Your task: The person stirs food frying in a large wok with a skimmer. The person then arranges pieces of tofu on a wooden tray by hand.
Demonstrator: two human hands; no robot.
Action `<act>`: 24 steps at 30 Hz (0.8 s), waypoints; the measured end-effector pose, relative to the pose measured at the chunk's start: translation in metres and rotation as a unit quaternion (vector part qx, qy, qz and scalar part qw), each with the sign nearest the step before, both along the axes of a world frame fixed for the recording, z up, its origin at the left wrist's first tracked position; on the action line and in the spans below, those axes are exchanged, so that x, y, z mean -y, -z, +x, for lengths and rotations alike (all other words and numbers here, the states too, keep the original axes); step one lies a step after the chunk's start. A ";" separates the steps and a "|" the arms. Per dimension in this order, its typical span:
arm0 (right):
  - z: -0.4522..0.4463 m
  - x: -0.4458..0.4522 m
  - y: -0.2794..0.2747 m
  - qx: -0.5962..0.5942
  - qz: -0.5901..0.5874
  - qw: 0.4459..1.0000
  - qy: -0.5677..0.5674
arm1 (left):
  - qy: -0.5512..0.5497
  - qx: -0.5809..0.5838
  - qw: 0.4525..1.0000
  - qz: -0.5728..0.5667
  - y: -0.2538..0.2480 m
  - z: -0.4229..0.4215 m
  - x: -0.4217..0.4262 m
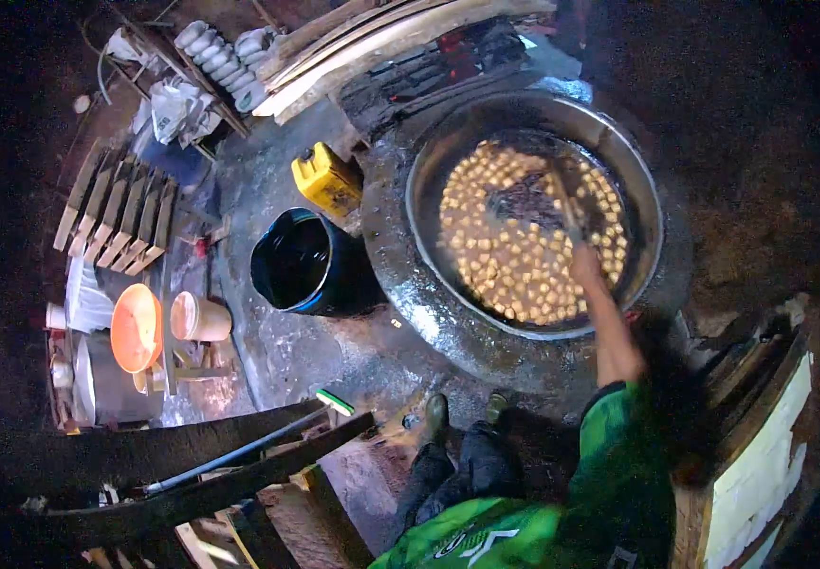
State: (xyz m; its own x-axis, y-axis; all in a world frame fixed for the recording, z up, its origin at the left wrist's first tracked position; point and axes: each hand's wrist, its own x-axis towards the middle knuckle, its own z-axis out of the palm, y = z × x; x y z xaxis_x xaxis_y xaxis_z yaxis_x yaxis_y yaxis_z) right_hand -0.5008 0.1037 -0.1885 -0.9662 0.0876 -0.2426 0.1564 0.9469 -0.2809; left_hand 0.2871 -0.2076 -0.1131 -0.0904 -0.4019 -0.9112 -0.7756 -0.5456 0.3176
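My right hand [584, 263] is closed around the handle of a long stirring tool [566, 201], held over a big round metal pan. The tool's far end reaches into dark liquid among the food, and its shape there is hard to make out. Many pale golden cubes [500, 256], which look like tofu, float in the brown bubbling liquid. The wide pan [652, 204] is set into a raised, wet round stove surround [396, 261]. No part of my left hand shows.
Left of the stove stand a yellow jerrycan [327, 178] and a dark blue drum [334, 275]. Firewood planks [372, 47] lie behind. An orange basin [137, 327], a bucket [201, 317] and stacked wooden racks [111, 213] are at left; a green-headed brush [336, 402] lies near my feet.
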 end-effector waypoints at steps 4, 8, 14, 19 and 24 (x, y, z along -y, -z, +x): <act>0.077 -0.057 -0.035 -0.046 -0.084 0.992 -0.088 | 0.009 -0.013 1.000 0.010 0.013 -0.017 0.003; 0.084 -0.135 0.008 -0.177 -0.105 0.968 -0.144 | 0.013 -0.022 1.000 0.006 0.020 -0.019 0.011; -0.009 -0.117 -0.024 -0.151 0.063 0.981 -0.101 | 0.008 -0.019 1.000 0.003 0.007 0.014 0.019; -0.015 -0.121 -0.009 -0.209 0.068 0.974 -0.054 | 0.001 0.000 1.000 0.003 -0.004 0.020 0.018; 0.021 -0.158 0.097 -0.234 0.185 0.910 -0.289 | -0.004 -0.014 1.000 0.015 0.011 0.024 0.014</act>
